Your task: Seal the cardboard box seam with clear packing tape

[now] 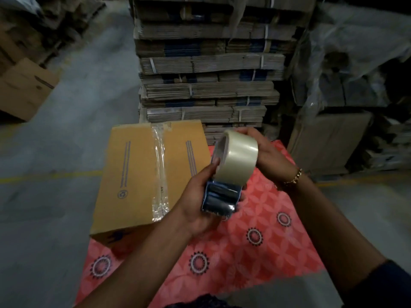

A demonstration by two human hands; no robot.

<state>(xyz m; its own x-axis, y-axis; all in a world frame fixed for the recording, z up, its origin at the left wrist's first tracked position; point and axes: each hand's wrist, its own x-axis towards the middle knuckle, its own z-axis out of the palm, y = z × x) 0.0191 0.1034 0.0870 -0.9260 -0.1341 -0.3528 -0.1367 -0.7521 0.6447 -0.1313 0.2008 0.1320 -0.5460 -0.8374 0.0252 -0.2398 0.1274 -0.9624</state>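
A closed cardboard box (131, 174) lies on a red patterned mat (255, 241), left of my hands. A strip of clear tape (160, 172) runs along its top seam, wrinkled at the near end. I hold a blue tape dispenser (220, 197) carrying a roll of clear tape (238, 156) above the mat, to the right of the box. My left hand (200, 203) grips the dispenser body from below and the left. My right hand (264, 150) cups the far side of the roll, a gold bracelet on its wrist.
A tall stack of bundled flat cartons (206, 70) rises just behind the box. Plastic-wrapped goods (347, 70) and a carton (329, 143) stand at the right. Another cardboard box (24, 87) sits on the grey concrete floor (55, 196) at the left.
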